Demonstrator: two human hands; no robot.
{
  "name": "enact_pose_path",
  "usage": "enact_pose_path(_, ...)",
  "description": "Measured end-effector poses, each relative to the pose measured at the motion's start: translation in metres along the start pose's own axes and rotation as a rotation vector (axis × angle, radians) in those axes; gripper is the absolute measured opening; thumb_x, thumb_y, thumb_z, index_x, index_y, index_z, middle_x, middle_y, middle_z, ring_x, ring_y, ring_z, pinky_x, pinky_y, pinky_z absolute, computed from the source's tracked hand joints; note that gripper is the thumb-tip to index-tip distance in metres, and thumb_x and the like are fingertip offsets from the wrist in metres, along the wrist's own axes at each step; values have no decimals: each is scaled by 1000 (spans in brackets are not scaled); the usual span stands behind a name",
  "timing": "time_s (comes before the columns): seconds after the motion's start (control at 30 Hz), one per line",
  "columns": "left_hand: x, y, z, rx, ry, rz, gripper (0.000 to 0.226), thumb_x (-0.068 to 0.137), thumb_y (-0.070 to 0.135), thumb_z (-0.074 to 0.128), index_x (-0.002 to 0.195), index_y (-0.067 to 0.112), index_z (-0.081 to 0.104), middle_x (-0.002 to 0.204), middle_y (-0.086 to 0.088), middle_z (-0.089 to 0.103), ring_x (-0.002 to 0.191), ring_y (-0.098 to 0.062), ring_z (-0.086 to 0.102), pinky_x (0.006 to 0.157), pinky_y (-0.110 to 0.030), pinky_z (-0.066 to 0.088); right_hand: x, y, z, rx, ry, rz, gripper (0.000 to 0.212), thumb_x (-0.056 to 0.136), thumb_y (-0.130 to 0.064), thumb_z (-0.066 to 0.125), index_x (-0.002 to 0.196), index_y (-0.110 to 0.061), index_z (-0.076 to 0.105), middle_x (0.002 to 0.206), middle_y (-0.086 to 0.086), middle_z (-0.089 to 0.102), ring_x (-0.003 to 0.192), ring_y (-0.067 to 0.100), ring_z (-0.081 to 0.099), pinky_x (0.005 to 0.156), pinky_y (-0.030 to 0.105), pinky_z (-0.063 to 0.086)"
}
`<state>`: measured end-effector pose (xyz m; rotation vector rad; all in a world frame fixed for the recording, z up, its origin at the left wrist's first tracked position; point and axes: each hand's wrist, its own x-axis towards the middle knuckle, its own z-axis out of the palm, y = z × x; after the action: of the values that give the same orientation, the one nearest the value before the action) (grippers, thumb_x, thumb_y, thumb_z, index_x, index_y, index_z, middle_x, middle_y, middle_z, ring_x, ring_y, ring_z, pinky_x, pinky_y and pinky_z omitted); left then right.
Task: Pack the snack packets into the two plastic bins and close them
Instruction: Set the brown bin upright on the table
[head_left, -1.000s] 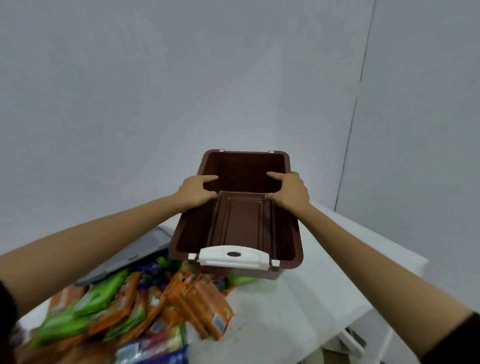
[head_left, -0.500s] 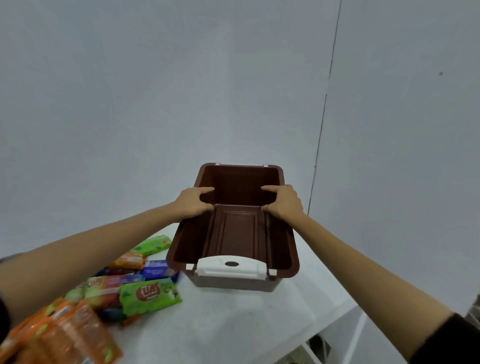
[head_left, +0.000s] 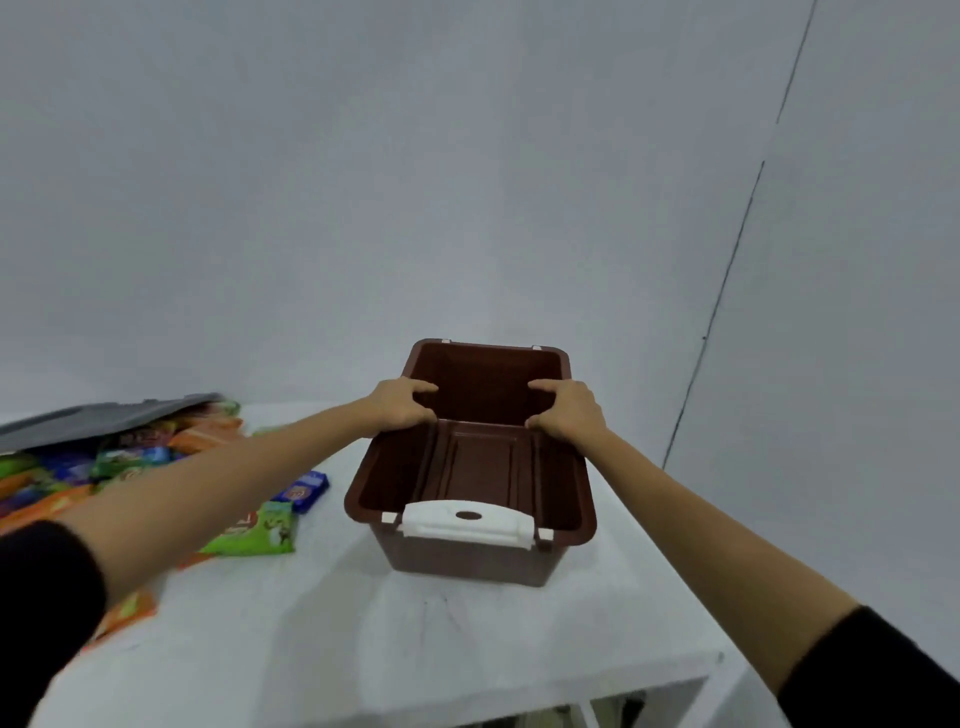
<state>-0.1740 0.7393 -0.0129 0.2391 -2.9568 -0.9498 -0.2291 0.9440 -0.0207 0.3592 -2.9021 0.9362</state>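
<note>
Just one brown bin (head_left: 470, 558), left hand (head_left: 397, 410), right hand (head_left: 569, 413) gripping its rims

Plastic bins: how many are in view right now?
1: the open brown plastic bin stands on the white table, left hand and right hand gripping its side rims. Another may be out of frame.

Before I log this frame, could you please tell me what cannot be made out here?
Head view only:
- Snack packets: partly hidden by the grey lid and left forearm, cut by the left edge; print blurred.
- Second bin: out of frame.
- Under the table: cut off by the bottom edge.
</note>
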Motion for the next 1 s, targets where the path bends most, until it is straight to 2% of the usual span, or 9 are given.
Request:
enact_pose_path(0.27, -29, 3, 38, 8, 74, -189, 51, 88, 17, 60, 137, 18, 46, 145, -14, 39, 134, -27, 37, 105, -26, 30, -8, 34, 14, 49, -137, -71, 59, 79, -12, 68, 134, -24, 49, 137, 14, 45, 119, 31, 51, 97, 34, 43)
enact_pose_path(0.47, -40, 6, 53, 36, 96, -212, 49, 90, 21, 58, 137, 19, 46, 146, -13, 39, 134, -27, 35, 107, -26, 27, -23, 54, 24, 92, -166, -61, 53, 81, -17, 65, 132, -23, 50, 137, 14, 44, 118, 30, 52, 97, 35, 43)
enact_pose_path(0.53, -40, 6, 58, 23, 143, -224, 49, 90, 24, 57, 137, 19, 46, 146, -14, 38, 135, -27, 34, 108, -29, 26, -31, 57, 27, 46, -144, -90, 54, 84, -19, 62, 135, -22, 47, 144, 16, 33, 125, 33, 43, 100, 37, 41)
enact_pose_path(0.6, -43, 11, 65, 64, 216, -237, 50, 90, 29, 55, 138, 21, 44, 146, -17, 33, 135, -31, 31, 110, -39, 25, -36, 57, 28, -13, -61, -156, 53, 84, -20, 60, 135, -21, 46, 151, 17, 17, 136, 35, 25, 104, 40, 36)
enact_pose_path(0.7, -62, 35, 83, 157, 283, -127, 46, 91, 36, 50, 135, 26, 44, 144, -10, 30, 135, -29, 28, 110, -50, 22, -36, 56, 28, -84, 38, -297, 43, 83, -23, 60, 126, -22, 56, 153, 11, 18, 139, 31, 16, 107, 44, 34)
enact_pose_path(0.8, -95, 63, 110, 150, 134, 55, 42, 94, 42, 43, 132, 26, 48, 138, -4, 41, 128, -22, 42, 104, -42, 36, -29, 59, 32, -70, 33, -361, 29, 83, -26, 60, 111, -23, 67, 146, 9, 37, 137, 27, 26, 111, 40, 25)
enact_pose_path(0.87, -115, 67, 123, 233, 97, 86, 40, 95, 44, 37, 129, 28, 51, 134, 1, 49, 122, -20, 49, 95, -36, 39, -24, 66, 33, 17, -18, -383, 23, 87, -28, 57, 105, -23, 71, 136, 7, 51, 135, 26, 34, 112, 39, 24)
enact_pose_path(0.93, -128, 61, 123, 309, 194, 96, 38, 96, 41, 34, 126, 29, 54, 129, 5, 56, 115, -18, 54, 90, -34, 42, -23, 77, 30, 44, -103, -412, 27, 93, -32, 48, 104, -23, 71, 135, 4, 54, 139, 24, 30, 115, 42, 19)
enact_pose_path(1.0, -131, 54, 116, 326, 259, 140, 36, 96, 34, 36, 128, 29, 53, 128, 5, 58, 112, -18, 57, 90, -34, 43, -28, 87, 23, 12, -163, -404, 37, 99, -33, 37, 110, -21, 69, 143, 0, 46, 143, 19, 19, 116, 47, 7)
